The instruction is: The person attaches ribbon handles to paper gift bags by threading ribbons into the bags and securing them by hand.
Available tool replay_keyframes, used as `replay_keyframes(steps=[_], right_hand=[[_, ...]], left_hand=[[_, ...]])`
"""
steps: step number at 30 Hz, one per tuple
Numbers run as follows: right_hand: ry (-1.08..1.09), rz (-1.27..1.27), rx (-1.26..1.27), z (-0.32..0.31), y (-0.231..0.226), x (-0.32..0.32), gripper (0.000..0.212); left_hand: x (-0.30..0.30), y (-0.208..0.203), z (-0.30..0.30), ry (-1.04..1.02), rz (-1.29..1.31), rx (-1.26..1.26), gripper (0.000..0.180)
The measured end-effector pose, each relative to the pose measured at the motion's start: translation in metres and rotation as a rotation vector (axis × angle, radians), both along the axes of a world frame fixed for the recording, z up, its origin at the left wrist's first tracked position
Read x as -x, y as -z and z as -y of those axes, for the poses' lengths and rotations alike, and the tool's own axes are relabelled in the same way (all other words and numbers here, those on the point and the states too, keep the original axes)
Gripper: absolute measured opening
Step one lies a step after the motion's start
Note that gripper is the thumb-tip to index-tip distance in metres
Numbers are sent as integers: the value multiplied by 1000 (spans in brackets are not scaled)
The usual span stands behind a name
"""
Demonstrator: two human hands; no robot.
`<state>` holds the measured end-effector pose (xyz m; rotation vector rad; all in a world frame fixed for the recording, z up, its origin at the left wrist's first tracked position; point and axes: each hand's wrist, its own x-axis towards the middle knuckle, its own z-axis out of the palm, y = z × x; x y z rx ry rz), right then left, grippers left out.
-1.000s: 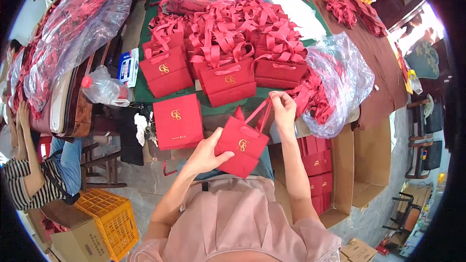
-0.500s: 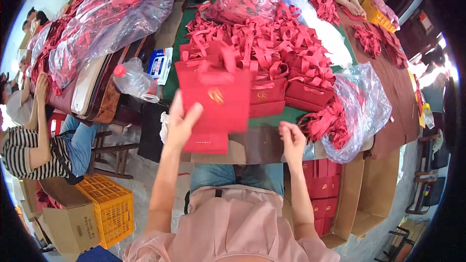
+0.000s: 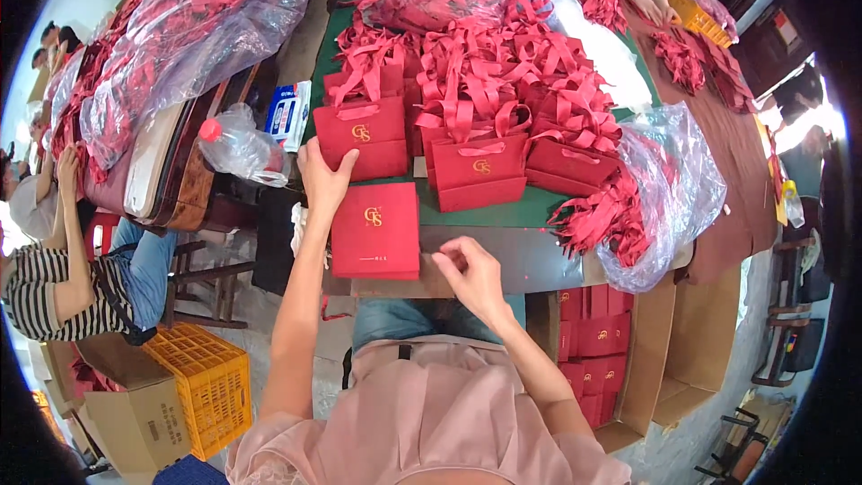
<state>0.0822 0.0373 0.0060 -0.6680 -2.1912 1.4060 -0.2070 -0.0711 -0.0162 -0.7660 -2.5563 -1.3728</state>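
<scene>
My left hand (image 3: 325, 181) grips the left side of a small red gift bag (image 3: 382, 154) with a ribbon handle and a gold emblem, its thumb across the front. That bag stands at the left front of a crowd of similar red ribbon-handled bags (image 3: 485, 162). Just below my left hand, a short stack of flat red bags (image 3: 375, 247) lies at the near table edge. My right hand (image 3: 474, 278) hovers to the right of this stack, fingers loosely curled and apart from the thumb, holding nothing.
Clear plastic (image 3: 678, 180) partly covers red ribbons on the right. An empty-looking bottle (image 3: 242, 148) and a blue-white packet (image 3: 289, 112) lie on the left. Cardboard boxes (image 3: 642, 368) with red bags stand below right; a yellow crate (image 3: 211, 391) is below left. Other people work nearby.
My left hand has moved the red bag up and left, from above the flat stack to the front of the standing bags. My right hand has come left and nearer, towards the flat stack.
</scene>
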Motion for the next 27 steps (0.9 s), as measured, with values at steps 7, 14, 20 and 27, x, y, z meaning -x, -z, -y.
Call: replay_keyframes(steps=[7,14,20,27], right_hand=[[-74,214,-12,11,12,31,39],[-59,150,241,7,13,26,27],[-53,7,403,-20,10,-17,19],[79,148,404,-65,24,-98,20]], left_hand=[[-22,1,19,-87,-161,159,80],[-57,-19,38,-27,70,16,46],[-89,-55,31,14,-59,-2,29],[-162,-56,2,345,-181,5,22]])
